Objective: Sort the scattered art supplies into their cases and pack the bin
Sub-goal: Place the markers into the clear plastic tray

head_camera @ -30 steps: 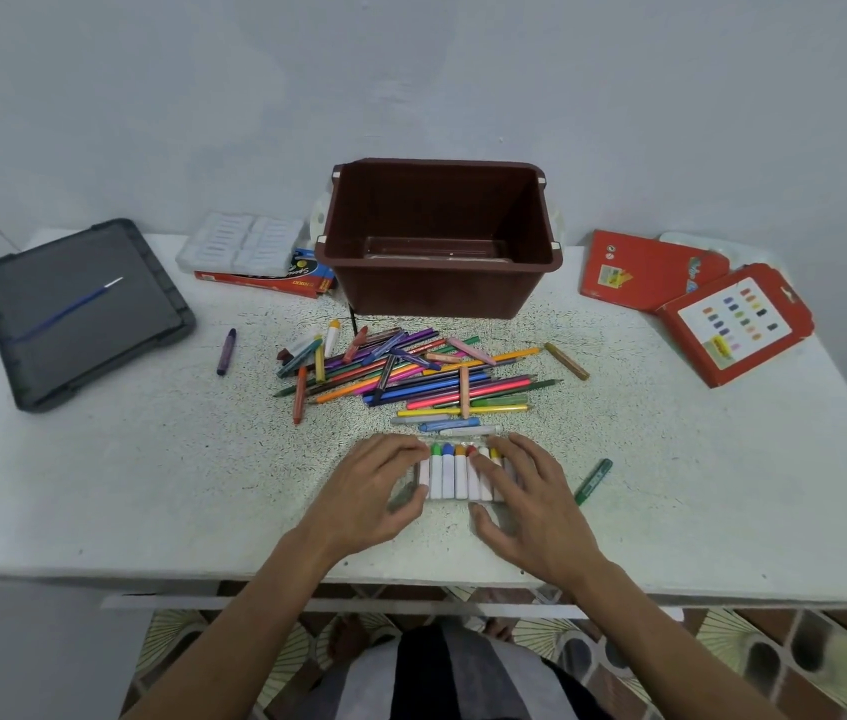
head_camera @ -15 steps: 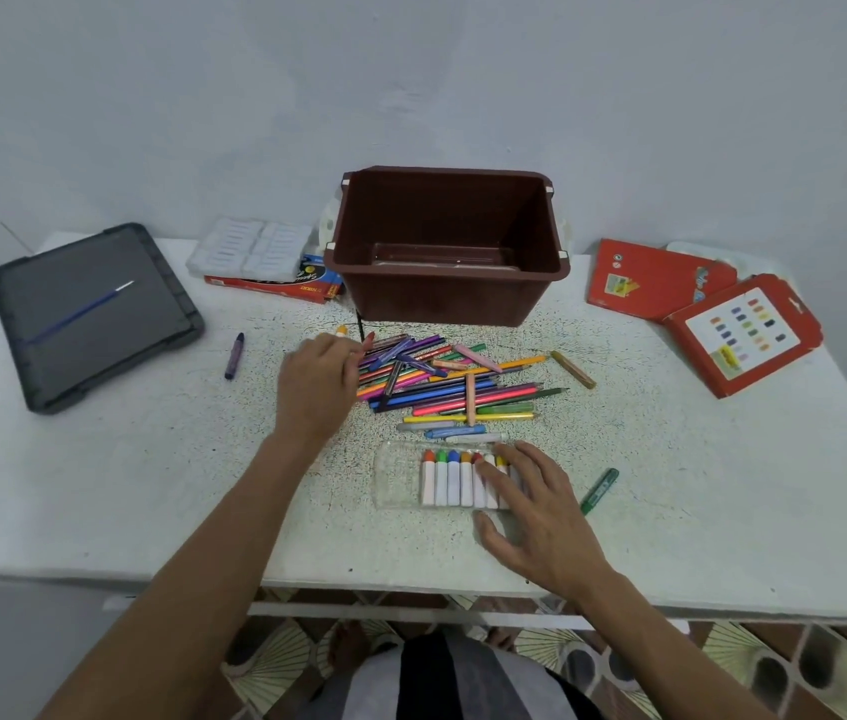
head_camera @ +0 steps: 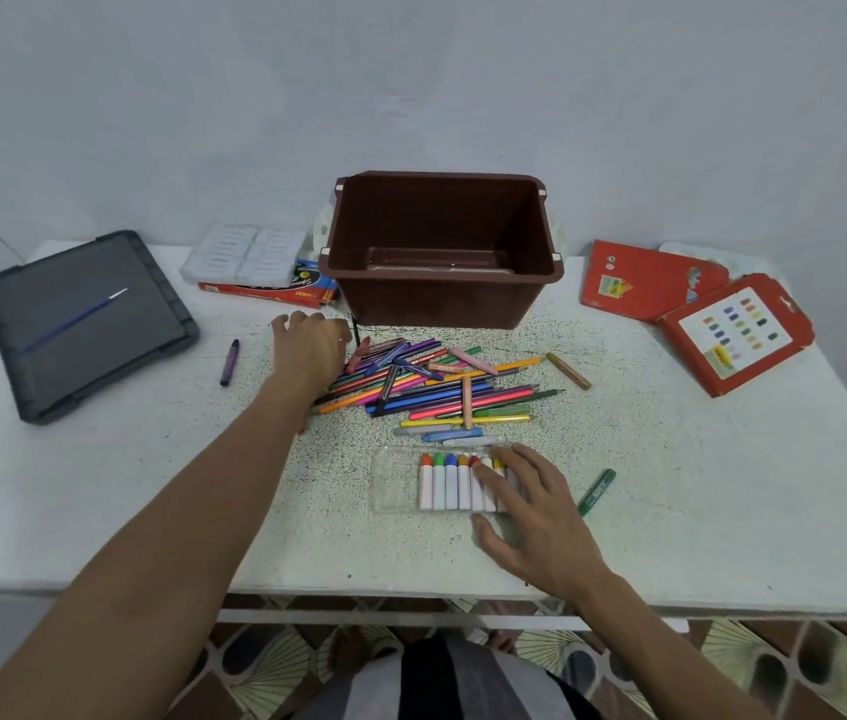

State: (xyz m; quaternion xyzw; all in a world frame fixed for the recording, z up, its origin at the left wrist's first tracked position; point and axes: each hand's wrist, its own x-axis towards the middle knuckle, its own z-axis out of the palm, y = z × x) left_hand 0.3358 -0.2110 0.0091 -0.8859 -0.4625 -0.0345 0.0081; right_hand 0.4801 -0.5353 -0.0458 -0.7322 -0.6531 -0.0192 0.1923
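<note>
Left hand (head_camera: 309,345): moved off the clear case (head_camera: 392,480) to the 10 o'clock edge of the pile (head_camera: 437,381), just below the bin (head_camera: 437,304); fingers hidden behind its back, hold cannot be told, possibly picking the next piece

Right hand (head_camera: 530,506): still flat, fingers straight, steadying the crayons (head_camera: 444,485) in the case at 6 o'clock of the pile

Case: thin transparent plastic, left part unfilled; sorting early

Crayons: white paper-wrapped cylinders, coloured tips

Pile: slim glossy pens and pencils, crossed

Bin: brown rigid plastic, at 12 o'clock on the speckled table (head_camera: 99,485)

White speckled table (head_camera: 99,485) with brown bin (head_camera: 442,304), pencil pile (head_camera: 437,389), clear marker tray (head_camera: 394,485), grey lid (head_camera: 83,324), red cases (head_camera: 733,332), purple crayon (head_camera: 230,362)
</note>
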